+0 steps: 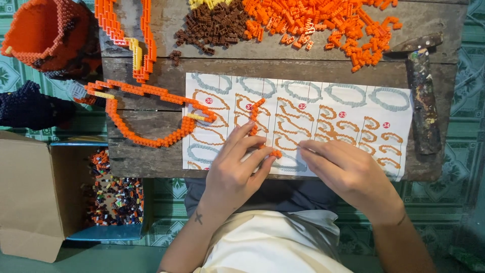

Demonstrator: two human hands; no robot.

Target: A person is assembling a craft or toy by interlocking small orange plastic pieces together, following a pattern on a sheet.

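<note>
Left hand (235,169) pinches a small orange block cluster (276,153) at its fingertips; right hand (348,172) rests beside it, fingers curled, holding nothing visible. Both lie on the pattern sheet (323,116). An orange strip (256,115) runs away lengthwise (near upright). Beyond: loose orange blocks (323,25), hammer (422,96).

Hammer (423,96) lying along right edge of bench (283,65). Brown bricks (214,28) heaped at top centre, beside orange pile (328,25). Round orange model (48,33) top left, off bench. Open box (38,197) lower left on floor; mixed bricks (113,194) in tray beside it.
</note>
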